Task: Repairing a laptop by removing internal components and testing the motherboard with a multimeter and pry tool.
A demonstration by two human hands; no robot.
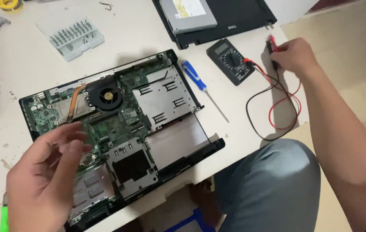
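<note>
- My right hand [293,55] is closed around the red and black probes [272,48] at the far right edge of the bench [15,73]; the fingers wrap over them, so most of each probe is hidden and only the ends show.
- My left hand [45,172] hovers over the near left corner of the opened laptop base [118,129], fingers loosely spread and holding nothing; it covers that part of the green board.
- At the lower left a bright green object [4,219] is cut off by the frame; possibly a tool handle, I cannot tell.
- The bench is pale and scuffed, with small crumbs of debris; tan floor shows at right, and my knee in grey trousers [273,189] sits below the edge.
- The red and black leads [277,107] loop from the black multimeter [230,61], which lies just beyond the laptop base.
- A blue-handled screwdriver [202,88] lies between base and meter.
- A clear bit case [72,38] holds rows of screwdriver bits.
- A detached black lid [234,19] carries a grey optical drive [187,13].
</note>
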